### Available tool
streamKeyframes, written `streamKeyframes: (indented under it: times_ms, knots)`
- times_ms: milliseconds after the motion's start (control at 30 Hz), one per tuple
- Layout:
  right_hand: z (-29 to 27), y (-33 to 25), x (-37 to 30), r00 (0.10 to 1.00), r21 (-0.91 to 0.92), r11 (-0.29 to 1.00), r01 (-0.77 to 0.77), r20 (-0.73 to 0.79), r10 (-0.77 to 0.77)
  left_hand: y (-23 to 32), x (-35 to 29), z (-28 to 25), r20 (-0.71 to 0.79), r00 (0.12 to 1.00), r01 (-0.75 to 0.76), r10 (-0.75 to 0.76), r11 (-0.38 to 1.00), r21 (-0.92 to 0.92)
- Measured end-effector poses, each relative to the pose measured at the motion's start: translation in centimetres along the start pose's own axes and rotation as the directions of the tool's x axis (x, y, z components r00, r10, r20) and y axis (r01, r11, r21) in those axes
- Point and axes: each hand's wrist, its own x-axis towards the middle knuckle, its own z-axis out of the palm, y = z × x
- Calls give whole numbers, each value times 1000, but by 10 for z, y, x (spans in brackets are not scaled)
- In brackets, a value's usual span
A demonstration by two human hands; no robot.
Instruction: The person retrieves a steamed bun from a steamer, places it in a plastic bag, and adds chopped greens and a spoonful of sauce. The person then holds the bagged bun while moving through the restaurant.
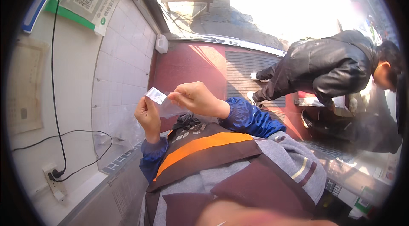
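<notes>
A small white, shiny packet or label point(156, 95) with a dark print is pinched between the thumb and fingers of my left hand point(148, 117). Close beside its right edge, my right hand point(197, 98) is closed, thumb against the fingers. Thin see-through plastic film point(171, 109) hangs between the two hands, below the right fingertips. What exactly the right fingertips grip is too small to make out. Both hands are raised in front of my dark apron point(204, 145) with its orange band, and blue sleeve covers point(251, 117) reach to my wrists.
A tiled wall point(123, 51) with a black cable point(53, 77) and a socket point(54, 181) stands on the left. A white jug point(162, 44) sits by the doorway. At right, a person in a black jacket point(328, 62) bends over, near a ribbed mat point(247, 70) on the red floor.
</notes>
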Motion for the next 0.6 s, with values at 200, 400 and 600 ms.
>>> streamKeyframes:
  times_ms: [200, 400, 600]
  knots:
    - [-19, 5, 86, 926, 146, 989, 20, 371, -73, 21, 36, 6, -298, 948, -49, 115, 974, 220]
    - [-39, 13, 129, 930, 46, 999, 18, 366, -33, 29, 74, 45, -401, 914, -61, 61, 998, 15]
    - [-69, 39, 152, 960, 115, 993, 28, 273, -58, 18, 126, 76, -237, 971, -49, 20, 992, -119]
